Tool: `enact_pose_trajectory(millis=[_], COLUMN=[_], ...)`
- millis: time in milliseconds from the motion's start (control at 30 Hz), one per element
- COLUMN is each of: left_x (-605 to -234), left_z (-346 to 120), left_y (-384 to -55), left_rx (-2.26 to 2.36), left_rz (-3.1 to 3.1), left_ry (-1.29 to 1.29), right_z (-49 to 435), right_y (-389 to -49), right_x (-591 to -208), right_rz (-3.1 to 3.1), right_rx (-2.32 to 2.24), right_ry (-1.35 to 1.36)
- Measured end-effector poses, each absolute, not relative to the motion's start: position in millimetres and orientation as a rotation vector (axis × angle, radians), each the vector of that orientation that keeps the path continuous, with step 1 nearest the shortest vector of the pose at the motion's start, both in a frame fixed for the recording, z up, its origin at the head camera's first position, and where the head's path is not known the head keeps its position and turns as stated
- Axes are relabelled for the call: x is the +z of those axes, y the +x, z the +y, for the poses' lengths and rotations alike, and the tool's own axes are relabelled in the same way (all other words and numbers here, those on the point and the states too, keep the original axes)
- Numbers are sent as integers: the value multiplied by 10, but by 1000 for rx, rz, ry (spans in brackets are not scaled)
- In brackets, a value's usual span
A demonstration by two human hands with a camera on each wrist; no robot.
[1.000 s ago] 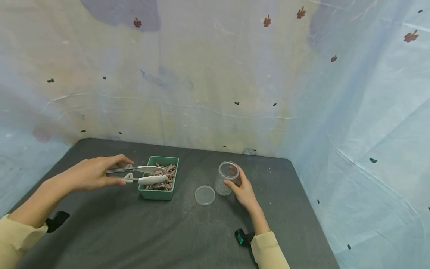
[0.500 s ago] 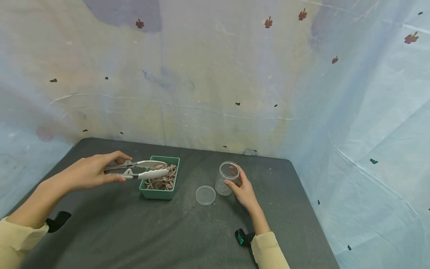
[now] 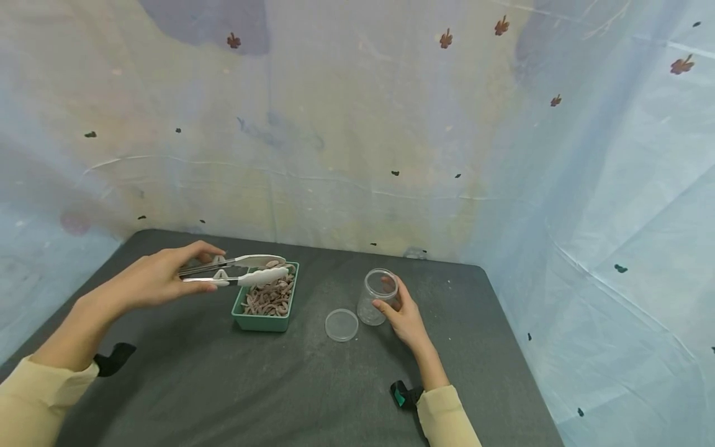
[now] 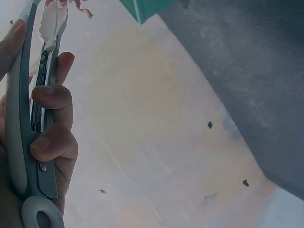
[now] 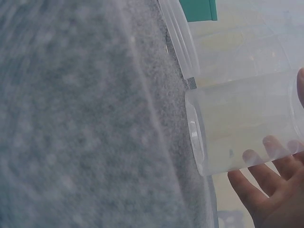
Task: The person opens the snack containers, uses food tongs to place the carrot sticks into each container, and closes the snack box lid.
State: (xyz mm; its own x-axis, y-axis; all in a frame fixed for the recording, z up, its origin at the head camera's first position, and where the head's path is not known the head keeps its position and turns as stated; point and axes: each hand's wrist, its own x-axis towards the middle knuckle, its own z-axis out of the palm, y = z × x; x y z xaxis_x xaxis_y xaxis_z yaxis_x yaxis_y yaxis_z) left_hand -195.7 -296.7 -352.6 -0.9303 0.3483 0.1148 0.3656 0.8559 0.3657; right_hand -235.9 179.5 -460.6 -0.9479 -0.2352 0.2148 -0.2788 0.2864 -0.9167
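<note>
My left hand [image 3: 162,273] grips a pair of tongs [image 3: 261,277] with white tips, its fingers curled round the handles in the left wrist view. Between the tips are some brownish twisted pieces [image 4: 84,10]. Below lies a green rectangular box [image 3: 259,324], filled with more of these grey-brown pieces [image 3: 268,301]. On the right, my right hand [image 3: 410,323] holds a clear jar [image 3: 368,308] from its side, fingers and thumb around it. The jar stands upright on the table, its mouth uncovered. A round clear lid [image 3: 341,325] lies beside it.
A dark cloth covers the table [image 3: 313,385]. Patterned sheeting [image 3: 335,124] hangs behind it and along the right side. Each wrist carries a black camera mount; the right one [image 3: 404,393] sits low over the table.
The left hand has lifted the tongs slightly and carried them toward the back of the box and a little to the right. The right hand and jar stay in place.
</note>
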Motion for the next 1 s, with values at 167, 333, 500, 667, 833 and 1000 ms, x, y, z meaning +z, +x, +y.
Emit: enact_pose_trajectory(millis=[167,333,500,667,833,1000], left_x=[-3467,-3431,-3410,-3392,-3384,-3406], left_z=[-2887,-2780,-2654,-2513,-2352,-2209], left_y=[-2004,-2045,-2109,-2188,-2269,-2361], left_rx=[-664,-705,-730,-754,-794,-831], left_rz=[-2975,-2953,-2953,-2936,-2907,-2875], left_ry=[-602,-629,-624,-653,-727,-776], right_z=[1803,1813,1819,1820,1829,1823], right_y=[-2365,-2371,-2377,-2374,-2374,-2378], right_x=[-4607,-4614,-4628,-4642,-4647,-4642], right_rz=[-2487,-2485,-2471,-2458,-2456,-2456], right_rx=[1787,1793,1799,1797,1779,1775], right_ry=[502,510,511,510,508,519])
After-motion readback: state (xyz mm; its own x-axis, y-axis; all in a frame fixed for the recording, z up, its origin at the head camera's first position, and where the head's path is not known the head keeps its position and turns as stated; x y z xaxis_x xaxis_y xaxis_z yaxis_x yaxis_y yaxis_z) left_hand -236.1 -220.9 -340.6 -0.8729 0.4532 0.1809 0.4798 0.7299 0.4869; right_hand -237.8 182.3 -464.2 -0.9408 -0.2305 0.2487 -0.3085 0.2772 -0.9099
